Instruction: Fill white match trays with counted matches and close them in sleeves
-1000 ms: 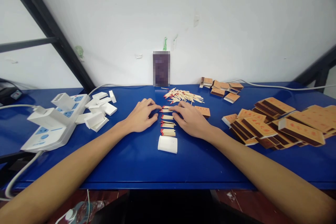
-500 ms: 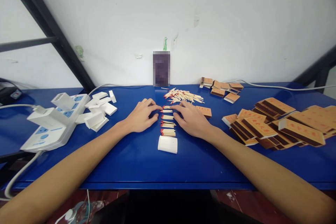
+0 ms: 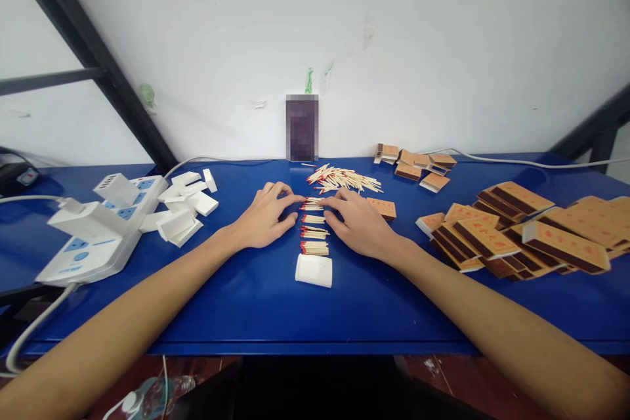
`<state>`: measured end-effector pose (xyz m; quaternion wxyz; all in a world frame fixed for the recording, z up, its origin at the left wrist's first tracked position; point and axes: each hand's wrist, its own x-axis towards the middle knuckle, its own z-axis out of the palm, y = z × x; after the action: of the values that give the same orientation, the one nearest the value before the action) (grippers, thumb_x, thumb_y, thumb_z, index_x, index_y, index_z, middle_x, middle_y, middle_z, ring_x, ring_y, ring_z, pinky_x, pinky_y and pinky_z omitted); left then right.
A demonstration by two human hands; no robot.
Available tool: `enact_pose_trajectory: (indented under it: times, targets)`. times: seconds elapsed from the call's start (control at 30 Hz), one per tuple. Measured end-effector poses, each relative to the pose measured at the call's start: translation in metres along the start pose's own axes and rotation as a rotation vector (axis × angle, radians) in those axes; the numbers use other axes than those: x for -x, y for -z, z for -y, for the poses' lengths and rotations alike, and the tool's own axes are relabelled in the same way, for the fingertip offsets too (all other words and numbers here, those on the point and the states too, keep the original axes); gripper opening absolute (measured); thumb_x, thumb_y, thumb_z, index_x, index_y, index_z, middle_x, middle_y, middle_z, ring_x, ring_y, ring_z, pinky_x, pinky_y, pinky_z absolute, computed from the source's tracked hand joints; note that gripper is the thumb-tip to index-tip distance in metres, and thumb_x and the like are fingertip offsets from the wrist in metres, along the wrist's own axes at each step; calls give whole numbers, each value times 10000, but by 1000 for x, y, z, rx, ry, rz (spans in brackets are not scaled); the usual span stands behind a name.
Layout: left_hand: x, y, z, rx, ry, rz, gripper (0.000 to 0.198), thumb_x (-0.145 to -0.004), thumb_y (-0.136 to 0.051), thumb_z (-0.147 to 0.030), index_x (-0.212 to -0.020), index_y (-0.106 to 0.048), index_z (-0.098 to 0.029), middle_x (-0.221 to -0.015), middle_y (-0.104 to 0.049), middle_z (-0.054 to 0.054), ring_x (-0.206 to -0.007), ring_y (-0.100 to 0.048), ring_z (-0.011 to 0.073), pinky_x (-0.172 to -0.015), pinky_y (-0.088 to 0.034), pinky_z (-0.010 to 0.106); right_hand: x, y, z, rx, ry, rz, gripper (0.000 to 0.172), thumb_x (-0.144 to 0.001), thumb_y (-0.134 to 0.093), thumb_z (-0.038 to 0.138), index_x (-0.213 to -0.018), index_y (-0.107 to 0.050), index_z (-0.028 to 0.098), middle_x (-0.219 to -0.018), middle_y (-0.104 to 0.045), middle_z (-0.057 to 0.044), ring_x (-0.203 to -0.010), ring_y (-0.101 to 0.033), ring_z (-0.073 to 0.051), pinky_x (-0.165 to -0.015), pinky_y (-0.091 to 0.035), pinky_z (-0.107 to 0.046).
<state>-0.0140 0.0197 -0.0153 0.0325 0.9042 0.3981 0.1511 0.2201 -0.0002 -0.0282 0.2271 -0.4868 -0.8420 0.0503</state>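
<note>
Reckoned from the space between the hands, one white rectangular cardboard tray (image 3: 314, 270) lies at six o'clock on the glossy blue tabletop (image 3: 315, 318). Beyond it, four small groups of red-tipped wooden matchsticks (image 3: 315, 249) form one column, the sticks too fine to count. One heap of orange-and-brown cardboard matchboxes (image 3: 485, 239), too overlapped to count, sits at three o'clock. The left hand (image 3: 268, 218) at nine and right hand (image 3: 361, 224) at three flank the farthest group, index fingertips at its opposite ends, both thumbs spread from the index fingers; I cannot tell how firmly they press. About nine white cardboard pieces (image 3: 203, 203) lie at nine. Farther, one loose matchstick pile (image 3: 344, 178) lies at one o'clock, about six open orange cardboard sleeves (image 3: 408, 172) at two.
</note>
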Motion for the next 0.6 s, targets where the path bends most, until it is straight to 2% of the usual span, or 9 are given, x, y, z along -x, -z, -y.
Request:
enact_pose_trajectory:
  times: [0.6]
  targets:
    - [0,0,0,10,-19,3,364,-972,-411,-350,-1269,-587,-234,-1189,-519,104,-1085,-462,278,-935,-392,486,0,2,2,-4,7,7,335,-974,-428,264,-1204,-660,190,-989,-579,-91,-926,-571,-230,-830,-429,-355]
